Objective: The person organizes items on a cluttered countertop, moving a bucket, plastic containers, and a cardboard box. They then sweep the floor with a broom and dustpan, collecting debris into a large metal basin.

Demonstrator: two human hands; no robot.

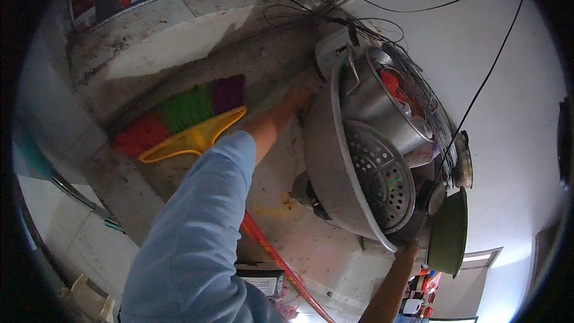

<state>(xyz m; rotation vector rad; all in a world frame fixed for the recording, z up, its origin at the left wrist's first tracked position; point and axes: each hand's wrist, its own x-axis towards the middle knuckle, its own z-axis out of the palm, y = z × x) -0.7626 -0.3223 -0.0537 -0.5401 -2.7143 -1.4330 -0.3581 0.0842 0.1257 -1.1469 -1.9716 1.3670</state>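
Note:
A large grey metal pot (pixel 320 152) stands tilted before me, its wide mouth facing right. My left hand (pixel 309 92), dim in shadow at the end of a light blue sleeve, is against the pot's far side; its fingers are hard to make out. At the pot's near rim is my right hand (pixel 407 251), its fingers mostly hidden behind the metal. A round perforated steamer plate (pixel 379 175) lies inside the pot's mouth. Next to the plate, a steel stockpot (pixel 372 103) with a wire handle holds a red item (pixel 390 83) and other small things.
A broom with red, green and purple bristles (pixel 188 107) and a yellow head (pixel 197 141) lies under my left arm. Its red handle (pixel 287 260) runs towards me. Loose wires (pixel 421 85) hang along the white wall. A green basin (pixel 448 233) is at the right. A ledge (pixel 170 49) runs behind.

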